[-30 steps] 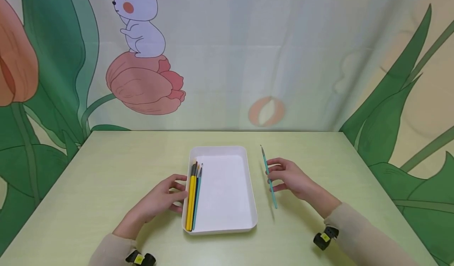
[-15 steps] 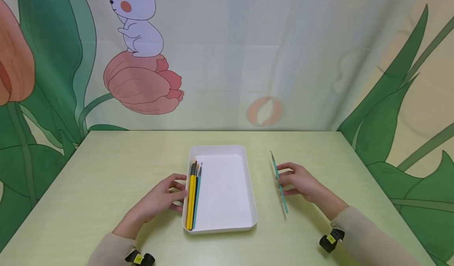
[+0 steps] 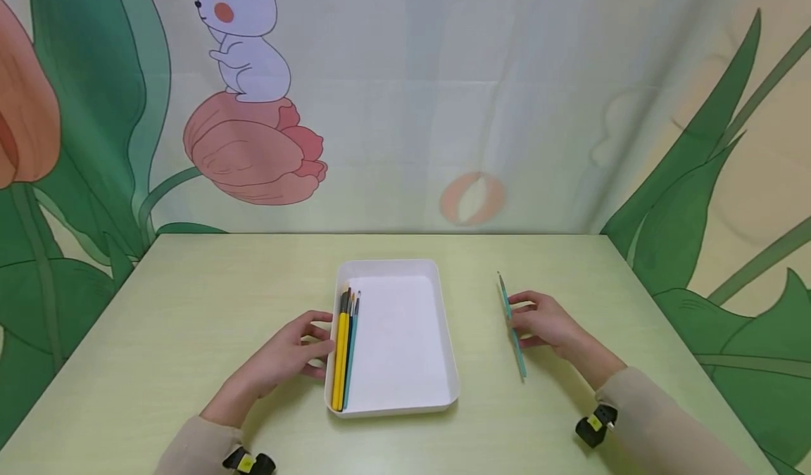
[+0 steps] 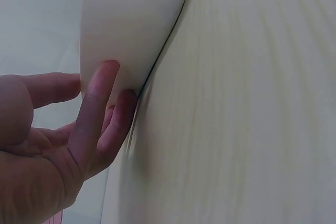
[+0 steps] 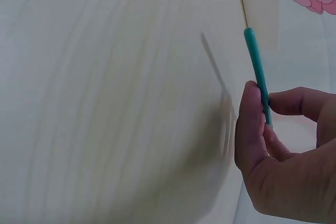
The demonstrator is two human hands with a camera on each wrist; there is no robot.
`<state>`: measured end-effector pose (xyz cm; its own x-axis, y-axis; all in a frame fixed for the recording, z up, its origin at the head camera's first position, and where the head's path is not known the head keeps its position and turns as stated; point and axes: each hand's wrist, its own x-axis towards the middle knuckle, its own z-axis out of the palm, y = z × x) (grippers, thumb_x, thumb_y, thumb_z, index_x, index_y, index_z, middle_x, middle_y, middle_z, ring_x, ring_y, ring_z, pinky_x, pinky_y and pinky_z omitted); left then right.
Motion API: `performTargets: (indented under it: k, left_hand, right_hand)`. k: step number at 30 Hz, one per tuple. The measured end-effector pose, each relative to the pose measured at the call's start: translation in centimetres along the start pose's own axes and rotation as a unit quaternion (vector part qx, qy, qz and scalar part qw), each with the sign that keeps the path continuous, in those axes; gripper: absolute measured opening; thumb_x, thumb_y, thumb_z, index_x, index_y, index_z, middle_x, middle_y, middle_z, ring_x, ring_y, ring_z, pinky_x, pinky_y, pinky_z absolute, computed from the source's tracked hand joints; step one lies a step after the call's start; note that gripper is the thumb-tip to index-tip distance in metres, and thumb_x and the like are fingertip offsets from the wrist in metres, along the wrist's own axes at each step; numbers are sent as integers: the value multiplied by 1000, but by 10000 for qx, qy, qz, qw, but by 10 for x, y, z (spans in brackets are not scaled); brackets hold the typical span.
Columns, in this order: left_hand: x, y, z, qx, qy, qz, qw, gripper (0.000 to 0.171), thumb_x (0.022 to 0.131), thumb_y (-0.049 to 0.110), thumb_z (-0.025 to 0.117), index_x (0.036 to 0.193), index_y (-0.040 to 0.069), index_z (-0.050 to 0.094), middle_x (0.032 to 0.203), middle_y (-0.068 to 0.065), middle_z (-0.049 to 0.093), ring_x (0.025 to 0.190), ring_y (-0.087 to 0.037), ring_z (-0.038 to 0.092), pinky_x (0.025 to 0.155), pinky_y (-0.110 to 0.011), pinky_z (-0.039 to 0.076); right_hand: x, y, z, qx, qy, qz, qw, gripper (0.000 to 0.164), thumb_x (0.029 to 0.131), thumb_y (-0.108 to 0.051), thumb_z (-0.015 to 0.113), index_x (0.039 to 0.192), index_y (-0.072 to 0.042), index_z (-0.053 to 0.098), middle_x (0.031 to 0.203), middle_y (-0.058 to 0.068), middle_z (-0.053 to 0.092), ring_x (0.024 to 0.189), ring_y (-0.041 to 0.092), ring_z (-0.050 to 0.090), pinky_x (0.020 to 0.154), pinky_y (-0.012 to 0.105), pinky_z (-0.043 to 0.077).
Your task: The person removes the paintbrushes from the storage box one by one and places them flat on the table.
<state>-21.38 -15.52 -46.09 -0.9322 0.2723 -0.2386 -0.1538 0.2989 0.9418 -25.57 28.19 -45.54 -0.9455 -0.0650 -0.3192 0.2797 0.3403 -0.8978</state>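
Note:
A white rectangular tray (image 3: 405, 352) lies in the middle of the table. Along its left wall lie several paintbrushes (image 3: 341, 362), some with yellow handles, others dark and teal, bristles pointing to the back. My left hand (image 3: 298, 348) touches the tray's left outer wall with extended fingers; in the left wrist view the fingertips (image 4: 108, 69) rest against that white wall. To the right of the tray, my right hand (image 3: 548, 324) pinches a teal paintbrush (image 3: 516, 345) between thumb and fingers. The right wrist view shows the teal handle (image 5: 256, 59) raised above the table, its shadow apart from it.
The pale wood-grain table (image 3: 241, 271) extends around the tray on all sides. Behind it hangs a printed cloth (image 3: 393, 109) with a rabbit and tulips. A small black camera (image 3: 595, 426) sits on the right wrist, and another on the left.
My right hand has moved to the right and slightly nearer with the teal paintbrush, farther from the tray. The left hand and the tray stay in place.

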Motion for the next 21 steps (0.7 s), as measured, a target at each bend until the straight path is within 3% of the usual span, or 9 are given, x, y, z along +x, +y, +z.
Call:
performTargets:
  k: [7,21]
  left_hand:
    - [-2,-2,0,-43,-15,-14,10000,53,101,11,66,148,4,43,125,-21,52,96,-30,65,76,-42,63]
    - [-2,-1,-2,-50,-40,-13,10000,53,101,11,66,149,4,42,124,-21,52,96,-29,65,77,-42,63]
  right_hand:
    - [3,8,-6,-130,73,43,9999,48,95,0,62,140,4,46,111,19,62,79,19,64,66,35,62]
    - [2,8,-11,-1031,462,100,9935,46,93,2,62,137,5,48,110,20,59,82,25,62,65,38,63]
